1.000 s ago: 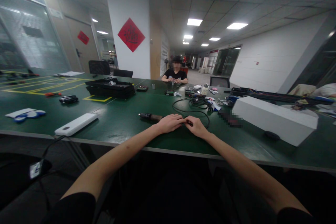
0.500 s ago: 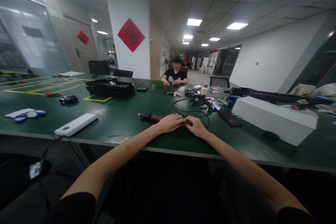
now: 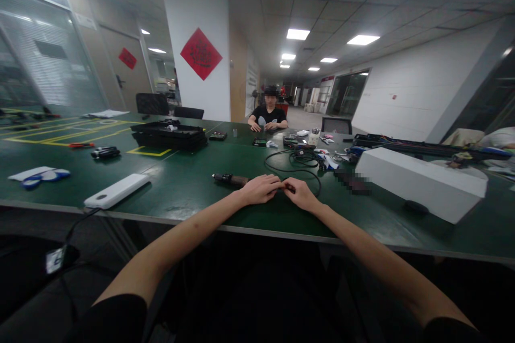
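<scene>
Both my hands meet on the green table (image 3: pixel 193 187) near its front edge. My left hand (image 3: pixel 260 188) is closed in a pinch, fingertips touching a small dark part (image 3: pixel 290 188) with a red spot. My right hand (image 3: pixel 301 194) is closed on the same small part from the other side. A dark cylindrical tool (image 3: pixel 230 178) lies just left of my left hand. A black cable (image 3: pixel 295 163) loops on the table right behind my hands.
A long white box (image 3: pixel 418 182) lies to the right, and a white flat device (image 3: pixel 116 190) sits to the left by the edge. A black tray (image 3: pixel 171 134) sits further back. A person (image 3: pixel 269 115) sits at the far side amid small parts.
</scene>
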Demonstrator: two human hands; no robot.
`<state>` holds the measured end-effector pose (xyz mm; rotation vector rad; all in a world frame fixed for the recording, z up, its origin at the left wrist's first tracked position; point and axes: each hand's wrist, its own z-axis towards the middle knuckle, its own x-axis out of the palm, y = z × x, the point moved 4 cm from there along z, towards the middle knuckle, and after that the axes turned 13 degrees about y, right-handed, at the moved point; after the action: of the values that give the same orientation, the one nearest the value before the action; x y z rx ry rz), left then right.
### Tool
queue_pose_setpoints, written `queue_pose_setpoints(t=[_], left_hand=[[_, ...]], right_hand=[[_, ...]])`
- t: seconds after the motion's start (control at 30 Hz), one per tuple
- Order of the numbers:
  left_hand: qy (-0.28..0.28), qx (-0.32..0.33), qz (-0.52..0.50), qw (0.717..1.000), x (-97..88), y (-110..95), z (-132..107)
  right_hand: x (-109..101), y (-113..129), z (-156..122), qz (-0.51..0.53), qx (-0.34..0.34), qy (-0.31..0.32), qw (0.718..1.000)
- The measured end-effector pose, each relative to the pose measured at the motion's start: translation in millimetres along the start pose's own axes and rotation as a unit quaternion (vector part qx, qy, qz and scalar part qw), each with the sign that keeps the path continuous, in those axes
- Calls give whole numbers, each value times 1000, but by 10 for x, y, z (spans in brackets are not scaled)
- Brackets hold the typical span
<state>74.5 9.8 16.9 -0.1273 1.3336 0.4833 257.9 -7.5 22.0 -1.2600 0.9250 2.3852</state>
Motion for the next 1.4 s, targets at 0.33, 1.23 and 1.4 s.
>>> queue_pose_setpoints(t=[0.33, 1.23, 1.4], left_hand=[[0, 4, -5, 1000, -15, 0, -13], [6, -11, 8, 1000, -15, 2, -10], [5, -7, 12, 1000, -14, -7, -6]], right_hand=[[5, -6, -1, -4, 0, 1, 1000], [0, 21, -11, 14, 5, 7, 1000], [0, 26, -20, 10, -1, 3, 1000]])
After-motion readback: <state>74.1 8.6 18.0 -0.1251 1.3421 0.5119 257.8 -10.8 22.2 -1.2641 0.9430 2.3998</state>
